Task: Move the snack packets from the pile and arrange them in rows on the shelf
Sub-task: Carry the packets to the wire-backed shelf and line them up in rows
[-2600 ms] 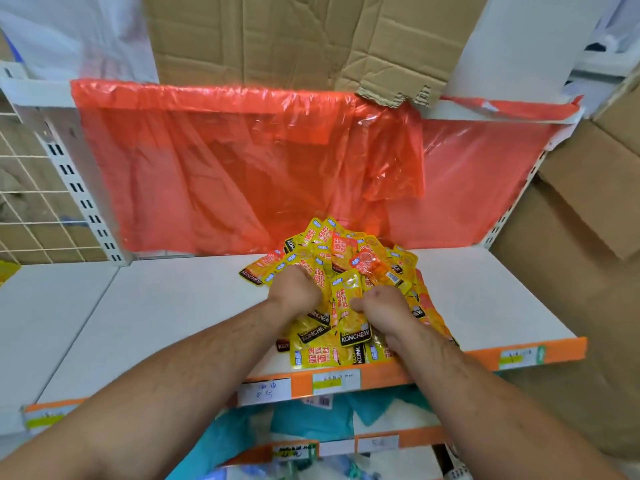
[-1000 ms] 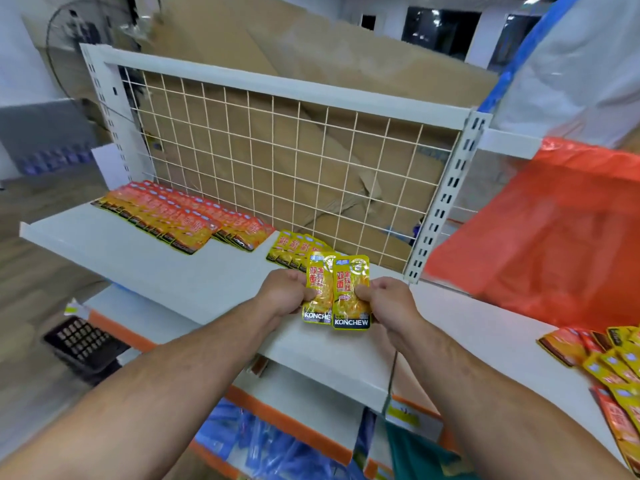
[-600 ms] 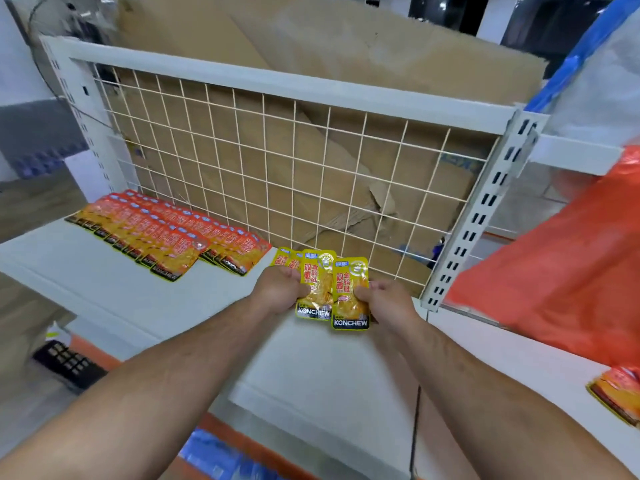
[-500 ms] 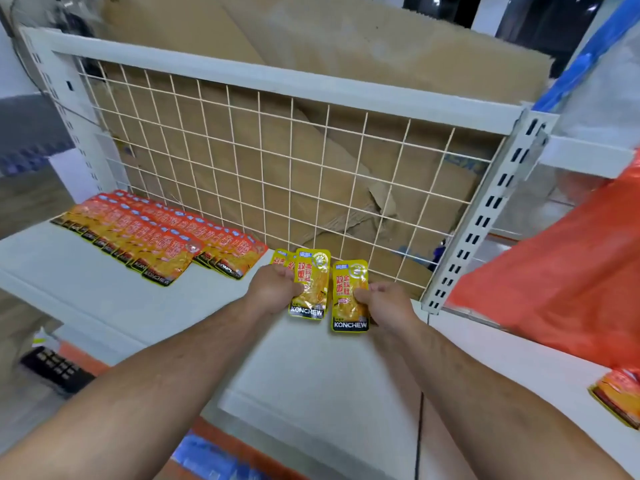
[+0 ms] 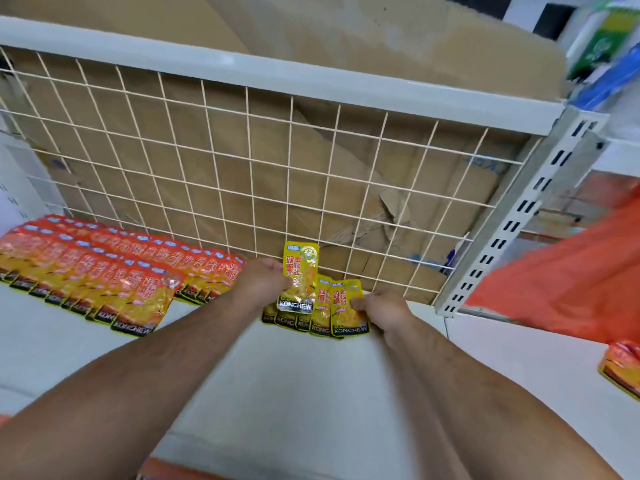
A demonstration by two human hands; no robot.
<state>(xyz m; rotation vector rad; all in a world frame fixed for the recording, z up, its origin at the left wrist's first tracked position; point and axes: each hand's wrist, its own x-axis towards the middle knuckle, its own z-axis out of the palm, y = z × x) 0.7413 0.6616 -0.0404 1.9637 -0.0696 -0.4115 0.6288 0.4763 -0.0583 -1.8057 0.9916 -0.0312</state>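
My left hand [image 5: 260, 283] grips a yellow KONCHEW snack packet [image 5: 300, 277], lifted upright above the white shelf [image 5: 284, 386]. My right hand [image 5: 382, 310] pinches the right edge of another yellow packet [image 5: 347, 308], which lies at the right end of a short overlapped row of yellow packets [image 5: 302, 320] near the wire back. To the left lie two long rows of orange packets [image 5: 93, 271]. One corner of the pile of packets [image 5: 621, 367] shows at the right edge.
A white wire grid [image 5: 242, 168] backs the shelf, with cardboard behind it. A slotted metal upright [image 5: 512, 223] divides this bay from the right one, where an orange plastic sheet [image 5: 568, 285] hangs.
I carried two yellow packets from the pile to the left bay. My right hand has lowered its packet onto the end of the yellow row; the left one still holds its packet up.
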